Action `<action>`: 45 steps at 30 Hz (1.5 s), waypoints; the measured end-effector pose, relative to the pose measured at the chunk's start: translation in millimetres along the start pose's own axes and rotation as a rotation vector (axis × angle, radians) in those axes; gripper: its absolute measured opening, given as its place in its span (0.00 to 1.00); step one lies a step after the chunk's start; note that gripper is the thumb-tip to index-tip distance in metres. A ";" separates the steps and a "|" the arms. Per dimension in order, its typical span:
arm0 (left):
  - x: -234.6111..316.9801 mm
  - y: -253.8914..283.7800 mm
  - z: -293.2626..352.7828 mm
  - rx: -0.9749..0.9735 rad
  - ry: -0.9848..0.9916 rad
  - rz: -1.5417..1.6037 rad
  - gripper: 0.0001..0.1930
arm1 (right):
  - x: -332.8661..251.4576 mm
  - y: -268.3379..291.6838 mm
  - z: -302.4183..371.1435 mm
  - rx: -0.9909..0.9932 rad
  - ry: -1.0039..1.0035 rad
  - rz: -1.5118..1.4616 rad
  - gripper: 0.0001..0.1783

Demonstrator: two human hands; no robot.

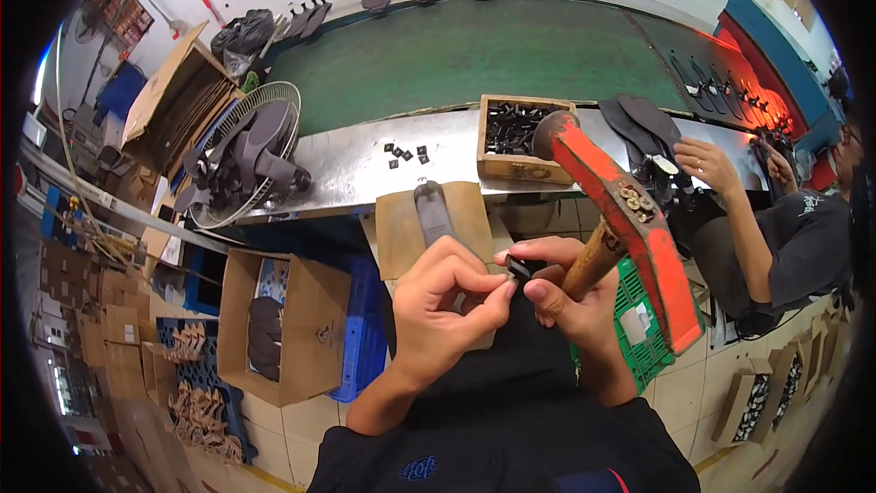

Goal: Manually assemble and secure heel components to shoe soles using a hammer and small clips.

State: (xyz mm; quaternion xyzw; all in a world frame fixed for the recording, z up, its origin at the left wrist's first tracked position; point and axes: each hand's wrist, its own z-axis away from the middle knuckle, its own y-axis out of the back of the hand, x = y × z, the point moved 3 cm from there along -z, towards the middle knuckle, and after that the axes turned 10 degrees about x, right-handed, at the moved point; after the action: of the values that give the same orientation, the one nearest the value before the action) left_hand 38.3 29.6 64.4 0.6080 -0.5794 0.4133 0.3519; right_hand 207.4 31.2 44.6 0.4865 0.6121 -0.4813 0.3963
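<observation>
In front of my chest, my left hand (pixel 447 306) pinches its thumb and forefinger at the edge of a small black piece (pixel 517 268). My right hand (pixel 584 315) has its thumb and fingers on the same piece, while a hammer (pixel 659 265) with a red head and wooden handle is held in its grip, head up and to the right. Just beyond the hands, a dark grey shoe sole (pixel 432 210) lies on a brown pad (pixel 392 233). The piece's exact kind cannot be made out.
Small black squares (pixel 406 155) and a wooden box (pixel 522 167) of black parts are on the metal bench. At left are a wire basket (pixel 294 110) of dark soles and a cardboard box (pixel 315 329). Another person's hand (pixel 712 164) is at the right, near a glowing heater (pixel 757 64).
</observation>
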 end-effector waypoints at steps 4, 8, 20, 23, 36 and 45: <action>16.5 5.8 11.8 0.027 -0.276 -0.238 0.08 | -2.4 -8.3 11.5 -0.008 -0.029 -0.084 0.19; 22.8 9.2 24.7 0.050 -0.595 -0.418 0.12 | -3.2 -11.6 11.9 -0.088 0.019 -0.167 0.19; -1.6 25.6 15.0 -0.086 -0.971 -0.709 0.12 | 18.2 -11.8 -2.0 -0.070 -0.144 -0.034 0.16; -37.3 40.2 -9.1 -0.172 -0.768 -0.652 0.19 | 38.0 -11.2 -16.1 0.052 -0.004 -0.010 0.13; -180.9 83.8 -59.2 0.055 -0.171 -0.603 0.16 | 115.1 -44.9 -121.8 -0.187 0.062 0.390 0.13; -167.6 83.8 -50.2 0.095 -0.145 -0.551 0.14 | 132.1 -49.7 -124.7 -0.292 0.233 0.580 0.10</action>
State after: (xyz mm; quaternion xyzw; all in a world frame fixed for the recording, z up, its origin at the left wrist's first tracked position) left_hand -47.7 137.6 -71.9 0.7864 -0.3959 0.2840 0.3797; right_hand 128.7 177.9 -43.5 0.6301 0.5519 -0.1969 0.5094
